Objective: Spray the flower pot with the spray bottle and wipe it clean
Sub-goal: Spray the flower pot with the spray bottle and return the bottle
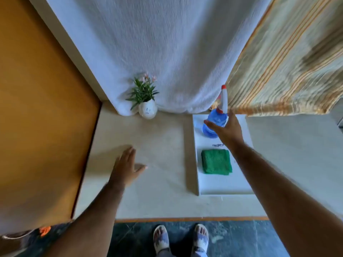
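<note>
Both hands are spread and empty: right hand [225, 129] reaches around the bottle [215, 123], left hand [126, 166] hovers over the table [157, 141]. A hasty grab could topple it.

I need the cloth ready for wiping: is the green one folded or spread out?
Folded. The green cloth lies as a compact, thick square on the white tray, with layered edges showing along its near side.
</note>
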`<state>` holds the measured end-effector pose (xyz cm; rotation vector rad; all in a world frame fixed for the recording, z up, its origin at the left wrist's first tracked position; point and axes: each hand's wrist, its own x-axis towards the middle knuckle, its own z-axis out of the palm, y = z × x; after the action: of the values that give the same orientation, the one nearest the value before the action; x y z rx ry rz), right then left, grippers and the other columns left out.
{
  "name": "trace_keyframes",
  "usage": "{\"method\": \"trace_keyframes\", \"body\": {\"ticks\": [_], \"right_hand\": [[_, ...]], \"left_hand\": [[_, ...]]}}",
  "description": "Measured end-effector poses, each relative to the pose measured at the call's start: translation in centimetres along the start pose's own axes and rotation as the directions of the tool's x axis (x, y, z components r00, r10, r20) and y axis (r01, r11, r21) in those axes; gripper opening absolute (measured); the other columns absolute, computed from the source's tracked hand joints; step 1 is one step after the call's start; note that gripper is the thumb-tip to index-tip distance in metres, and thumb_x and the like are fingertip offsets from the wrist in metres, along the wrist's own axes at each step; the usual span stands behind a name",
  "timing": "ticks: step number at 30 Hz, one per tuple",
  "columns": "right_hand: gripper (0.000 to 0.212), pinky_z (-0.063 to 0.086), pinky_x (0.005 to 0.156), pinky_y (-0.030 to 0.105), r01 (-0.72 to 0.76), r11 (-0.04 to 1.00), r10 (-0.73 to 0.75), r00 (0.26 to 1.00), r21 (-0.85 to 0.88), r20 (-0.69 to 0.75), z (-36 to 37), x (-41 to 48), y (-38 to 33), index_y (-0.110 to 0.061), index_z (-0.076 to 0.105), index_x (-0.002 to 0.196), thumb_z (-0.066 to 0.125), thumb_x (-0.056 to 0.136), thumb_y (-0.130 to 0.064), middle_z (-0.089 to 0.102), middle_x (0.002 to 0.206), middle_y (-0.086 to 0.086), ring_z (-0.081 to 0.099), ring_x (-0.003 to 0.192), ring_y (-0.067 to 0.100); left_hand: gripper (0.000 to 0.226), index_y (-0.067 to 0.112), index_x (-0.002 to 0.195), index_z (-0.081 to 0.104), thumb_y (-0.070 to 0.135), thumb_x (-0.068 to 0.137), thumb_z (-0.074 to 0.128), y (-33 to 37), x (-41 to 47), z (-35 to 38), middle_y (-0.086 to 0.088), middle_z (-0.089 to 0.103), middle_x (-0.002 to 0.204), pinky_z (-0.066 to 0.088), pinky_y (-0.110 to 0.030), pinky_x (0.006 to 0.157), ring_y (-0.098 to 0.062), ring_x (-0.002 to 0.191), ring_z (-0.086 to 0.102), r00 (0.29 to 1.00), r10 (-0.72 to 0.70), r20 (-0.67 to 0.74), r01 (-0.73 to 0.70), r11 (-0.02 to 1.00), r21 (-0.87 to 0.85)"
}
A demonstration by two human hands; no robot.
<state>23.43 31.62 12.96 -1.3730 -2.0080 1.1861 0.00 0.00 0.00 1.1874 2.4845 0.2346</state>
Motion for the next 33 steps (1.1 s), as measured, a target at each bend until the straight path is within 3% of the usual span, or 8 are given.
{"method": "trace_keyframes", "body": {"ticks": [3, 7, 10, 13, 18, 21, 25, 33], "right_hand": [[0.074, 0.052, 0.103, 0.042, 0.002, 0.998, 0.004, 0.996, 0.062, -0.092, 1.0, 1.1, 0.1, -0.020, 0.053, 0.127, 0.091, 0.071, -0.052, 0.067, 0.121, 0.001, 0.066, 0.110, 0.020], [0.107, 0.037, 0.119, 0.037, 0.009, 0.996, 0.006, 0.985, 0.084, -0.175, 1.6, 3.0, -0.5, -0.012, 0.035, 0.159, 0.089, 0.075, -0.053, 0.052, 0.152, 0.008, 0.049, 0.141, 0.024], [0.103, 0.053, 0.106, 0.043, 0.075, 0.986, -0.044, 0.978, 0.150, -0.202, 1.8, 4.4, -1.2, -0.022, 0.039, 0.157, 0.090, 0.073, -0.051, 0.067, 0.121, -0.001, 0.067, 0.109, 0.018], [0.071, 0.059, 0.090, 0.043, 0.185, 0.972, -0.152, 0.966, 0.144, -0.211, 2.1, 4.7, -1.6, -0.037, 0.053, 0.142, 0.086, 0.079, -0.037, 0.062, 0.102, -0.022, 0.055, 0.075, 0.009], [0.040, 0.060, 0.090, 0.049, 0.170, 0.961, -0.129, 0.973, 0.217, -0.192, 2.4, 4.8, -1.6, -0.018, 0.067, 0.124, 0.073, 0.084, -0.015, 0.076, 0.108, -0.001, 0.073, 0.092, 0.012], [0.039, 0.062, 0.083, 0.044, 0.143, 0.966, -0.108, 0.980, 0.214, -0.165, 2.2, 4.7, -1.2, -0.019, 0.067, 0.120, 0.073, 0.083, -0.013, 0.076, 0.096, 0.009, 0.074, 0.082, 0.018], [0.032, 0.056, 0.072, 0.036, 0.149, 0.961, -0.116, 0.982, 0.234, -0.151, 1.9, 4.3, -0.1, -0.026, 0.067, 0.110, 0.078, 0.085, -0.010, 0.064, 0.073, -0.006, 0.062, 0.069, 0.013], [0.034, 0.049, 0.059, 0.013, 0.130, 0.952, -0.084, 0.982, 0.276, -0.172, 1.6, 4.3, -3.3, -0.003, 0.069, 0.115, 0.058, 0.086, 0.010, 0.067, 0.089, 0.001, 0.062, 0.055, -0.006]], "left_hand": [[0.109, -0.006, 0.149, 0.050, 0.084, 0.094, 0.024, -0.2, -0.6, 2.0, -0.029, 0.051, 0.156, 0.047, -0.066, 0.107, -0.049, 0.138, 0.055, 0.999, 0.021, -0.033, -0.019, 0.998, 0.052], [0.108, -0.004, 0.155, 0.042, 0.083, 0.096, 0.017, -0.1, -0.8, 2.3, -0.027, 0.046, 0.161, 0.041, -0.066, 0.114, -0.048, 0.143, 0.050, 0.994, 0.040, -0.102, -0.027, 0.992, 0.121], [0.109, -0.001, 0.162, 0.030, 0.084, 0.095, 0.013, -0.6, -0.8, 2.7, -0.020, 0.034, 0.170, 0.024, -0.058, 0.125, -0.040, 0.154, 0.038, 0.994, 0.050, -0.093, -0.034, 0.986, 0.162], [0.109, 0.001, 0.164, 0.024, 0.084, 0.095, 0.012, -0.8, -0.8, 3.1, -0.017, 0.027, 0.173, 0.012, -0.052, 0.125, -0.036, 0.157, 0.031, 0.995, 0.038, -0.088, -0.022, 0.985, 0.173], [0.106, 0.003, 0.165, 0.021, 0.083, 0.096, 0.016, -1.0, -0.8, 3.5, -0.016, 0.027, 0.173, 0.011, -0.052, 0.126, -0.035, 0.158, 0.030, 0.993, 0.045, -0.110, -0.024, 0.983, 0.184], [0.106, 0.003, 0.165, 0.020, 0.084, 0.096, 0.015, -0.9, -0.9, 3.5, -0.016, 0.026, 0.173, 0.011, -0.052, 0.126, -0.035, 0.158, 0.029, 0.991, 0.051, -0.123, -0.028, 0.983, 0.181], [0.105, 0.004, 0.165, 0.022, 0.083, 0.097, 0.016, -1.0, -1.0, 3.8, -0.016, 0.027, 0.173, 0.017, -0.055, 0.126, -0.034, 0.158, 0.029, 0.988, 0.059, -0.139, -0.032, 0.982, 0.186], [0.100, 0.002, 0.164, 0.027, 0.079, 0.100, 0.016, -1.7, -0.9, 3.9, -0.016, 0.027, 0.172, 0.014, -0.052, 0.125, -0.028, 0.158, 0.020, 0.980, 0.114, -0.163, -0.075, 0.970, 0.229]]}}
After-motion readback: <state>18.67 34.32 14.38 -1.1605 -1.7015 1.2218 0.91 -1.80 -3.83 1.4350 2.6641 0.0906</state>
